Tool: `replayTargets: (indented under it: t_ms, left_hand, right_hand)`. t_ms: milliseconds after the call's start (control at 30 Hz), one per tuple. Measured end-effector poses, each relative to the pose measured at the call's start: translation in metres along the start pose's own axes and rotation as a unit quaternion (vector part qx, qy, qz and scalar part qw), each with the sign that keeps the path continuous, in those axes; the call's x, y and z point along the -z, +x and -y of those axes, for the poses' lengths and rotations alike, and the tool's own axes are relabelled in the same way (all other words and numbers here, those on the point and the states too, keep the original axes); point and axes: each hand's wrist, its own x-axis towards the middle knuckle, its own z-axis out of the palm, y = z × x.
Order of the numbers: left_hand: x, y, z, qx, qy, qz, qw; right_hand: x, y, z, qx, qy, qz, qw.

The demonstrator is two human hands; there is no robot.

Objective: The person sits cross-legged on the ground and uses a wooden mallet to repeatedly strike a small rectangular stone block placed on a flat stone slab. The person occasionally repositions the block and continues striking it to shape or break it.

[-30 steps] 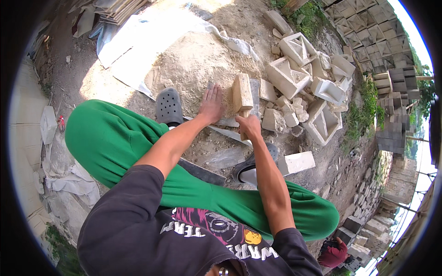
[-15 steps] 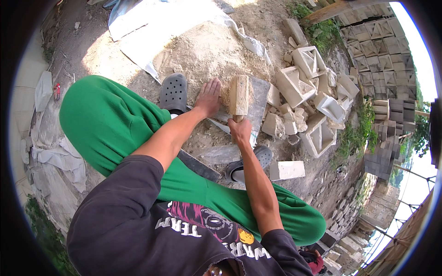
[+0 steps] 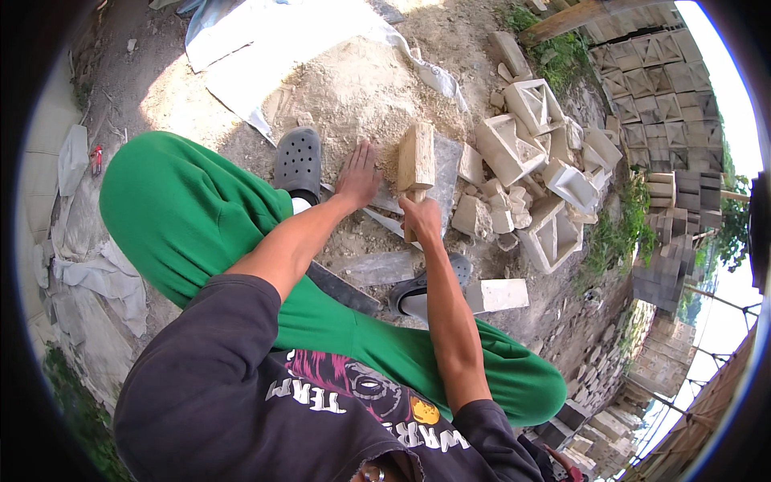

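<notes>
My right hand (image 3: 422, 218) is wrapped round the handle of a wooden mallet (image 3: 416, 159), whose blocky pale head points away from me. Beneath and beside the mallet lies a flat grey board (image 3: 446, 173) with pale crumbs and dust on it. Just left of the mallet head, my left hand (image 3: 358, 177) rests flat with its fingers stretched out over the dusty, crumbly material. What lies under that palm is hidden. My two feet, in grey clogs (image 3: 298, 161), stand on either side of the hands.
Hollow pale blocks and broken pieces (image 3: 514, 149) are heaped to the right. A single white block (image 3: 498, 295) sits by my right foot. Ahead, a white sheet (image 3: 277, 52) covers the ground. Red-handled pliers (image 3: 97, 161) lie far left. Stacked blocks (image 3: 662, 88) line the right side.
The mallet has shifted slightly in my right hand's grip, its head a little farther up and more of its handle showing. My left hand stays flat in place. The whole view slides slightly.
</notes>
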Motion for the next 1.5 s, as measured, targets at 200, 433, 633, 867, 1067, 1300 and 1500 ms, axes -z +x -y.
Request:
replayTargets:
  t_ms: [200,433,633,867,1067,1300,1500]
  left_hand:
    - [-0.012,-0.004,0.005,-0.003,-0.022,-0.065,0.998]
    - [-0.011,0.01,0.021,-0.011,-0.008,-0.16,0.987]
    - [-0.008,0.024,0.021,0.025,-0.02,-0.207,0.978]
    - [-0.007,0.027,0.023,0.037,-0.058,-0.166,0.984]
    - [-0.013,0.026,0.022,0.017,-0.055,-0.18,0.982]
    - [-0.005,0.03,0.012,0.064,-0.041,-0.117,0.99]
    - [-0.013,0.026,0.03,0.014,-0.066,-0.173,0.983]
  right_hand:
    - [-0.017,0.007,-0.011,0.03,0.004,-0.035,0.999]
    - [0.026,0.002,0.071,0.019,-0.017,0.0,1.0]
    - [0.001,0.038,0.072,0.095,0.034,-0.047,0.994]
    - [0.003,0.041,0.075,-0.008,-0.047,0.05,0.998]
    - [0.002,0.034,0.076,0.093,-0.002,-0.032,0.995]
    - [-0.007,0.028,0.058,-0.012,-0.056,0.063,0.996]
    - [0.002,0.011,0.061,0.067,-0.03,0.0,0.997]
